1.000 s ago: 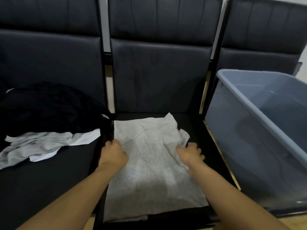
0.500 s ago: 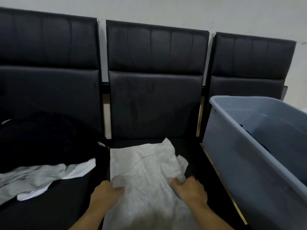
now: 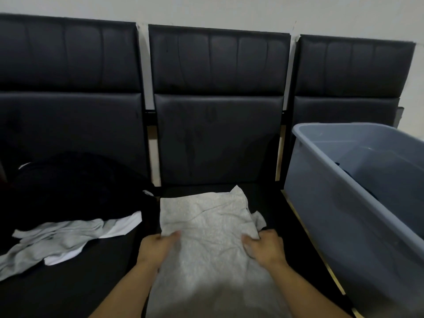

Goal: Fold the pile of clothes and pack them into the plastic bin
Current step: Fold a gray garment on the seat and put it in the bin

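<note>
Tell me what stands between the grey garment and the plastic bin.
Nothing visible. Both hands, left hand and right hand, grip the grey garment on the middle seat; only bare black seat separates it from the bin, whose near wall it must clear.

Both forearms are bare, the left hand and right hand ungloved.

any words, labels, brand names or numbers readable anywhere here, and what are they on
None can be read.
Grey garment held by the left hand and right hand: plain, no print or tag showing.
Plastic bin: no label visible.
Black clothes pile: a small white patch at its edge may be a tag, too blurred to read.
</note>
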`<action>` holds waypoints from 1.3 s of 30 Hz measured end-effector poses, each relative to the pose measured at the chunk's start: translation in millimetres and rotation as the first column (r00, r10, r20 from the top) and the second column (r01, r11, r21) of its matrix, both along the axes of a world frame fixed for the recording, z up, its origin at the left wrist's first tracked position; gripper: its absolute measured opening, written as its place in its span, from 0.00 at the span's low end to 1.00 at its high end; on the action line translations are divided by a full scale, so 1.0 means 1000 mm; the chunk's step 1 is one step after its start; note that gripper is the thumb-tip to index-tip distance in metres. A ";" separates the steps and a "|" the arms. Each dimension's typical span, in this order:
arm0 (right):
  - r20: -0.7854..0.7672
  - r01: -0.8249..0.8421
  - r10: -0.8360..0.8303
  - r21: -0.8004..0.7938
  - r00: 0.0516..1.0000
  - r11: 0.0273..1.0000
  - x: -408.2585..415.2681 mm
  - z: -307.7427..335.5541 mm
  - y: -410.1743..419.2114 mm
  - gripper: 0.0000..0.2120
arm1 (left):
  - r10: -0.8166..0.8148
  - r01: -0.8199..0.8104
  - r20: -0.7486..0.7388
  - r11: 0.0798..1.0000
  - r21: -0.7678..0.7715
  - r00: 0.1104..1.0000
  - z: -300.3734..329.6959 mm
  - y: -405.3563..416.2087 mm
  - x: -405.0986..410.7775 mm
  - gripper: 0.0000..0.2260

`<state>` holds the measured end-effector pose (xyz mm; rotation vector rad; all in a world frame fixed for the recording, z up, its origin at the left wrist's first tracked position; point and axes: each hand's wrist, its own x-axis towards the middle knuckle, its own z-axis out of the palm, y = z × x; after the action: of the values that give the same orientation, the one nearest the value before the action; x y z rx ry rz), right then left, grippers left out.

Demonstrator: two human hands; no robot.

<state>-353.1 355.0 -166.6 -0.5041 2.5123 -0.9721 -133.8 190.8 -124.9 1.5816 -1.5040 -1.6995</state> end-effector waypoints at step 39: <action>-0.014 0.016 -0.015 0.025 1.000 1.000 -0.012 0.002 0.015 0.24 | -0.197 0.431 0.570 0.848 -0.309 0.798 -0.023 -0.017 0.027 0.23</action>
<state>-365.4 370.0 -164.1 -0.4858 2.5412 -0.9442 -106.3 174.0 -147.8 1.6749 -2.3470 -0.9815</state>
